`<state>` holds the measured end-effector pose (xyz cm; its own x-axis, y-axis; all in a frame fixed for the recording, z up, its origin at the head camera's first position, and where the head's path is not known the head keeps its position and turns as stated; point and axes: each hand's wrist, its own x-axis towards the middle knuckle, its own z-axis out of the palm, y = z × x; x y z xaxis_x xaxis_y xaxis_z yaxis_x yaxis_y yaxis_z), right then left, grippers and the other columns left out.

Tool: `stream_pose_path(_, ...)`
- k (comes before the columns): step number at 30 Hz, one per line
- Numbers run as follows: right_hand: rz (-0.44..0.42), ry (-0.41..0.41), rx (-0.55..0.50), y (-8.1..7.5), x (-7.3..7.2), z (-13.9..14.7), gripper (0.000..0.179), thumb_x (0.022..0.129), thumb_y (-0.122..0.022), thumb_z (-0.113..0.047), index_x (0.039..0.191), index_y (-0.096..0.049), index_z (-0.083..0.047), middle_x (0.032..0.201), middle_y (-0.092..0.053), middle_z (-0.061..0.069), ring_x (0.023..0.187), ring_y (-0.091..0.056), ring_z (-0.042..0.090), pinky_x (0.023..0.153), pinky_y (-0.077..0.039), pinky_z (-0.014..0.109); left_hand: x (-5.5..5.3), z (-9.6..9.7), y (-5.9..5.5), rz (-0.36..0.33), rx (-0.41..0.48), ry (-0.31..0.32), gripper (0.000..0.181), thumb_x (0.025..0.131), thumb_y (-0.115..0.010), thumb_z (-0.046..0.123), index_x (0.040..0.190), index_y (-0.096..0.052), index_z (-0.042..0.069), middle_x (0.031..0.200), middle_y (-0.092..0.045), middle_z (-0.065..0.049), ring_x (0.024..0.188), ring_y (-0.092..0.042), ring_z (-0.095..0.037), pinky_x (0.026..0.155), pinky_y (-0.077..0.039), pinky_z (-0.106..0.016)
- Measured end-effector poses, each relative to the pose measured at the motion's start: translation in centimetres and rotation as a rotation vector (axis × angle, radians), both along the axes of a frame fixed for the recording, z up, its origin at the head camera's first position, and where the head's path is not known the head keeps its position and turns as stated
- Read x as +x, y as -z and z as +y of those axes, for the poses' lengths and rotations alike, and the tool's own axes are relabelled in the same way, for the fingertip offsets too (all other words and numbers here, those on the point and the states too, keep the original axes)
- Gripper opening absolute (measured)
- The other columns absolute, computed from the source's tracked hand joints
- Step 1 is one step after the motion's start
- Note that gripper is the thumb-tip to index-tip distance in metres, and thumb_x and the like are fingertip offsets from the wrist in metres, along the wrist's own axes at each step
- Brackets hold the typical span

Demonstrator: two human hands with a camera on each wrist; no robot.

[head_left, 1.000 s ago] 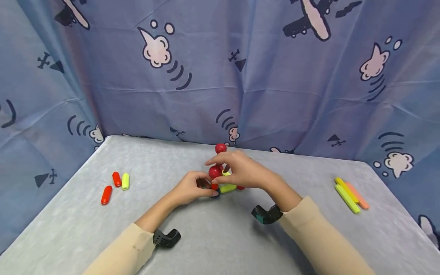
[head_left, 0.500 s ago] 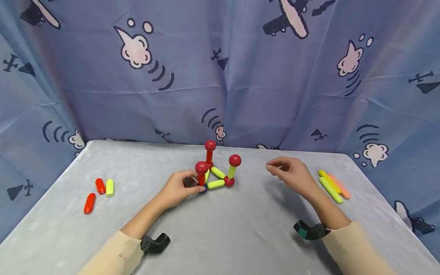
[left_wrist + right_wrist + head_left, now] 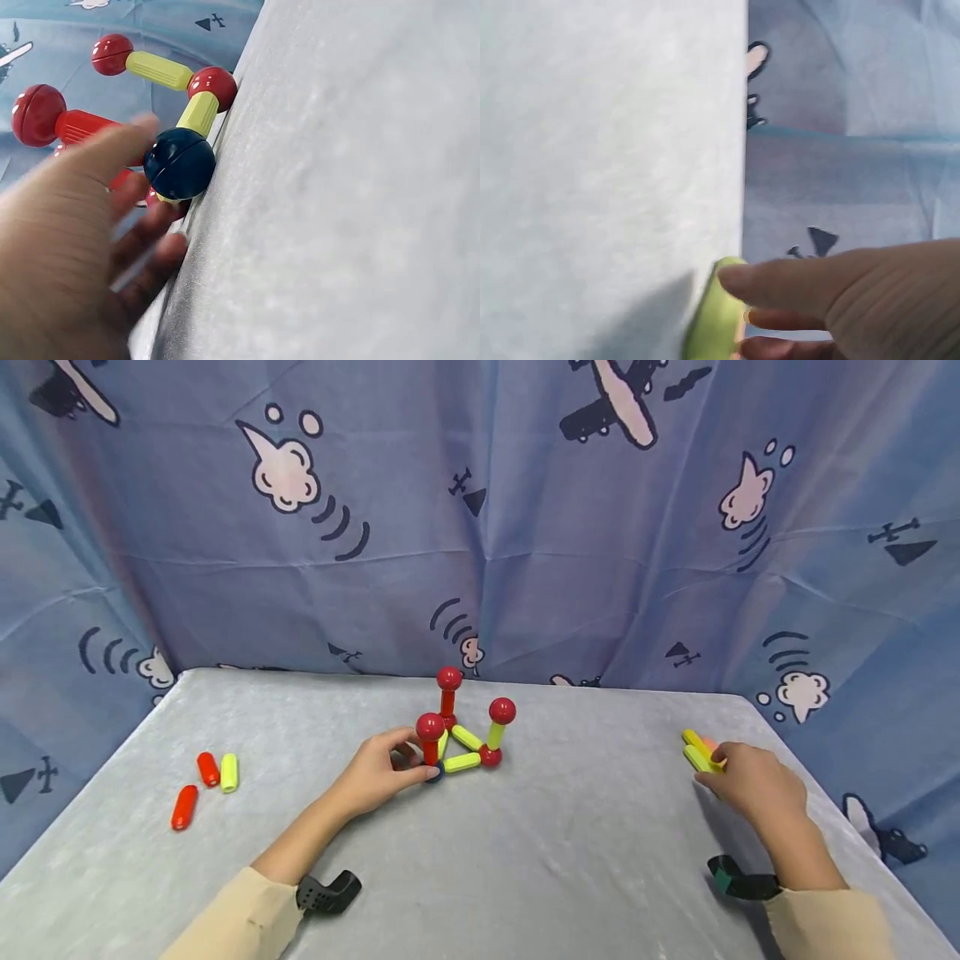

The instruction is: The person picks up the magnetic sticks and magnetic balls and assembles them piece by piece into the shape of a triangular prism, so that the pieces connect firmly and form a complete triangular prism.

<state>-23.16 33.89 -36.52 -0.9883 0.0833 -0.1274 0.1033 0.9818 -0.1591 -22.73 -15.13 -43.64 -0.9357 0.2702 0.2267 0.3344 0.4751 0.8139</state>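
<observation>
My left hand (image 3: pixel 375 774) holds the near corner of a ball-and-rod magnetic model. Its thumb lies against the dark blue ball (image 3: pixel 180 165), and the fingers reach behind the upright red rod (image 3: pixel 84 128). Yellow-green rods (image 3: pixel 462 762) and red balls (image 3: pixel 491 757) form the triangular base, with three uprights, each topped by a red ball (image 3: pixel 502 711). Far right, my right hand (image 3: pixel 761 785) is over three long sticks, its thumb at the yellow-green stick (image 3: pixel 714 319), its fingers on the other side. I cannot tell if they grip it.
Two short red rods (image 3: pixel 184 807) and a short yellow-green rod (image 3: pixel 229 773) lie at the left. A yellow stick (image 3: pixel 699 744) and a mostly covered orange stick (image 3: pixel 711 744) lie under my right hand. A patterned blue curtain (image 3: pixel 405 510) hangs behind the table.
My right hand has let go of the model and moved right to the long sticks. The left hand stays at the blue-ball corner. The view has turned slightly right.
</observation>
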Motion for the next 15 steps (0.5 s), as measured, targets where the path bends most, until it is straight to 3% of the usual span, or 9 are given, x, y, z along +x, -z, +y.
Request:
stream_pose_path(3, -0.018, 0.003, 0.031, 0.3, -0.3, 0.0, 0.051, 0.085, -0.075, -0.023, 0.119, -0.062, 0.012, 0.106, -0.067, 0.031, 0.080, -0.061, 0.034, 0.058, -0.048, 0.042, 0.3, 0.0, -1.1, 0.040, 0.037, -0.017, 0.054, 0.085, -0.083, 0.027, 0.133, -0.061, 0.016, 0.121, -0.067, -0.005, 0.095, -0.065, -0.017, 0.080, -0.058, -0.029)
stream_pose_path(7, -0.022, -0.011, 0.037, 0.9, -0.3, 0.1, 0.044, 0.087, -0.072, -0.019, 0.116, -0.062, 0.012, 0.096, -0.067, 0.026, 0.076, -0.059, 0.032, 0.058, -0.046, 0.042, 0.8, 0.4, -3.0, 0.148, 0.088, -0.019, 0.065, 0.084, -0.083, 0.023, 0.142, -0.055, 0.018, 0.134, -0.062, -0.006, 0.103, -0.065, -0.020, 0.081, -0.060, -0.031)
stream_pose_path(11, 0.018, -0.063, 0.032, 1.1, -0.4, -0.5, 0.039, 0.087, -0.071, -0.016, 0.115, -0.064, 0.010, 0.098, -0.069, 0.027, 0.079, -0.063, 0.035, 0.059, -0.049, 0.045, 1.3, 0.6, -4.2, 0.254, 0.081, -0.024, 0.053, 0.087, -0.081, 0.019, 0.136, -0.061, 0.016, 0.132, -0.064, -0.004, 0.106, -0.065, -0.018, 0.082, -0.060, -0.028)
stream_pose_path(15, 0.131, -0.206, -0.068, 0.2, -0.2, -2.5, 0.035, 0.090, -0.072, -0.016, 0.118, -0.068, 0.005, 0.102, -0.073, 0.024, 0.087, -0.068, 0.035, 0.064, -0.054, 0.045, 1.5, 1.0, -4.6, 0.307, 0.048, -0.023, 0.031, 0.091, -0.076, 0.016, 0.122, -0.071, 0.014, 0.124, -0.068, -0.002, 0.108, -0.065, -0.016, 0.080, -0.060, -0.027)
